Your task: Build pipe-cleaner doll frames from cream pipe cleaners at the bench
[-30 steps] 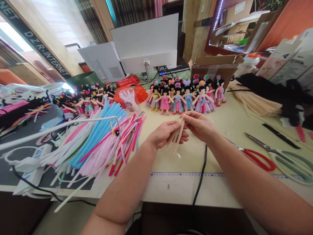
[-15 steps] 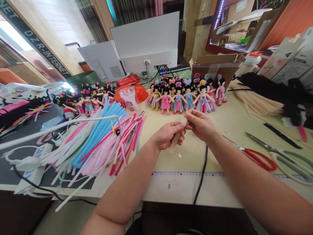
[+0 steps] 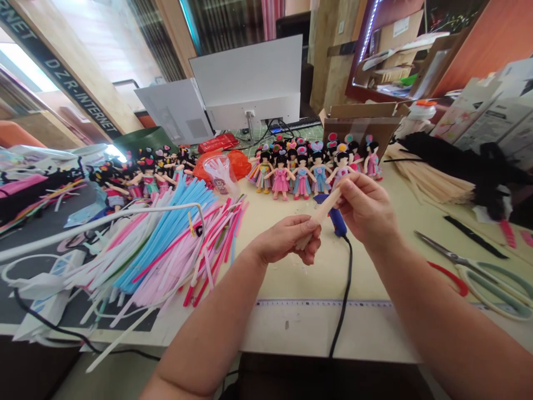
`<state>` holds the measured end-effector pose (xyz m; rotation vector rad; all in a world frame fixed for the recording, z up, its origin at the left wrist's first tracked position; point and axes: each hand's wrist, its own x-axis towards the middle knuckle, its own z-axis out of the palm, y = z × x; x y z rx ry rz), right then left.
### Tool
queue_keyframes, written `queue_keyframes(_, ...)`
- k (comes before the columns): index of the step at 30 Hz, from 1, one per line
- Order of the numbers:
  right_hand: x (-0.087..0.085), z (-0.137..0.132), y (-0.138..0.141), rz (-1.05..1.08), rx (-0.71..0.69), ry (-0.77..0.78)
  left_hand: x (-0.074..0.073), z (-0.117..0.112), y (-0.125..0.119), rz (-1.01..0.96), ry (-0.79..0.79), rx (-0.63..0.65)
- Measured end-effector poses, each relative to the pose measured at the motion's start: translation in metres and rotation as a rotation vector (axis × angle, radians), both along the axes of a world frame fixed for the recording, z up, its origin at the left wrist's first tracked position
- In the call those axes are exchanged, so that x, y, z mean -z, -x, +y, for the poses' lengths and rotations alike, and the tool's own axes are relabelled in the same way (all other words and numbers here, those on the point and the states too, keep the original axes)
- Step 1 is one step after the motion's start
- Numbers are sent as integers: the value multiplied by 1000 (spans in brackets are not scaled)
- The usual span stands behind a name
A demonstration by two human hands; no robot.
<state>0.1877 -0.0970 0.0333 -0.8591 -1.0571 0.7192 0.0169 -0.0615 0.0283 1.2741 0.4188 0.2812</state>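
A short bundle of beige pipe cleaners stretches between my two hands above the table. My left hand pinches its lower end between thumb and fingers, and the other fingers curl below. At the upper end, the thumb and fingertips of my right hand close on it. Behind the bundle lies a blue glue gun, partly covered by it and by my right hand; its black cord runs toward the table's front edge. Several small pipe-cleaner dolls in colourful dresses stand just beyond my hands.
Blue, pink and white pipe cleaners are heaped at left. To the right lie green-handled scissors, red-handled scissors partly under my arm, and a beige pipe-cleaner pile. A ruler strip runs along the front. A monitor stands behind.
My right hand has moved right, away from my left, and more of the beige bundle shows between them. The blue glue gun has come into sight. The camera view has shifted slightly.
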Motion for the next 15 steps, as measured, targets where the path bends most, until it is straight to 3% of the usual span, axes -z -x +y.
queue_keyframes(6,-1,-1,-3,-47,-10,-47,-1,0,3,3,-73,116)
queue_keyframes(9,4,0,1,-142,-20,-16,-1,-1,1,-59,-75,80)
queue_keyframes(12,2,-4,5,-356,12,46,-1,2,1,-92,-22,8)
queue_keyframes(15,-14,-16,6,-721,196,45,3,9,1,-73,54,-89)
